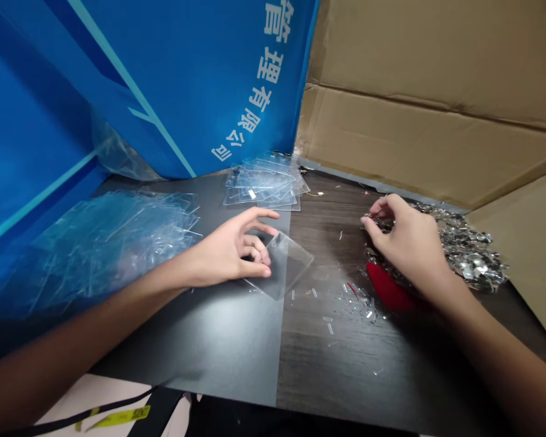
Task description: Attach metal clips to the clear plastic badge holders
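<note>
My left hand [241, 249] is over the middle of the table, its thumb and fingers gripping the edge of a clear plastic sleeve [291, 267]. The square sleeve is tilted, with one corner toward me. At the right, my right hand [407, 233] is in a pinch beside a pile of small shiny metal pieces [475, 255]. A small metal piece [367, 216] shows at its fingertips, too small to make out fully. Under that wrist lies a red object [386, 288], partly hidden by the hand and forearm.
A wide heap of clear plastic sleeves [113, 243] spreads at the left. Another stack of clear sleeves [266, 182] lies at the back. Bits of clear plastic scrap [368, 312] are scattered before the red object. A blue printed panel [186, 79] and cardboard [437, 73] wall in the table.
</note>
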